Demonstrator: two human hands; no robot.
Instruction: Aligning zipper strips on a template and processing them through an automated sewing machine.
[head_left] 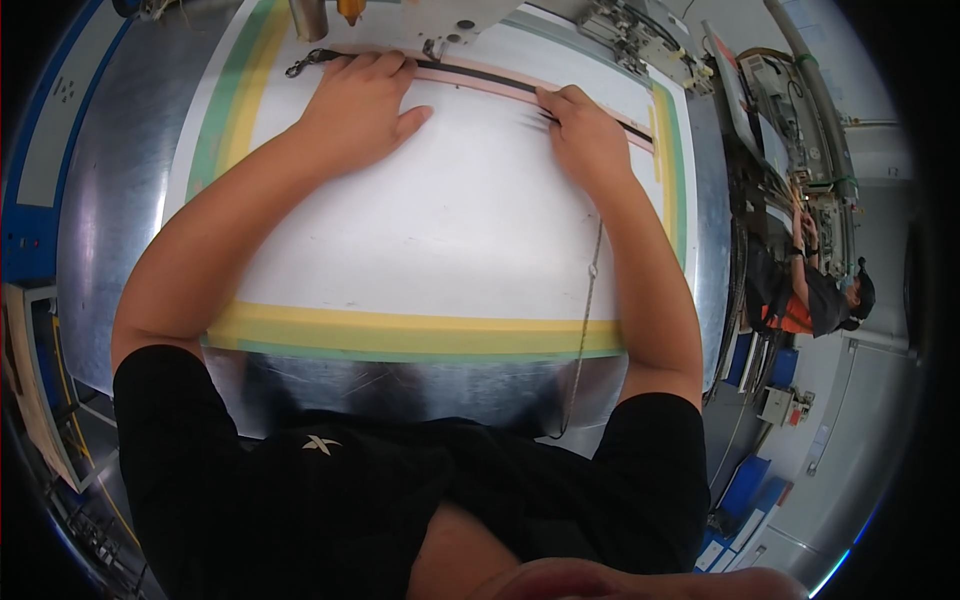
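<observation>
A narrow black strap with a metal snap hook at its left end lies along a pink strip at the far side of the white work sheet. My left hand rests on the strap close to the hook, fingers laid over it and thumb spread away. Farther right, my right hand has its fingers drawn together at the strap, thumb and index finger on it. The strap's right end runs on past that hand over the pink strip.
Yellow and green tape borders the sheet on a metal table. Machine parts overhang the far edge, with a metal cylinder beside them. A thin cord hangs by my right forearm. Another person works at machinery far right.
</observation>
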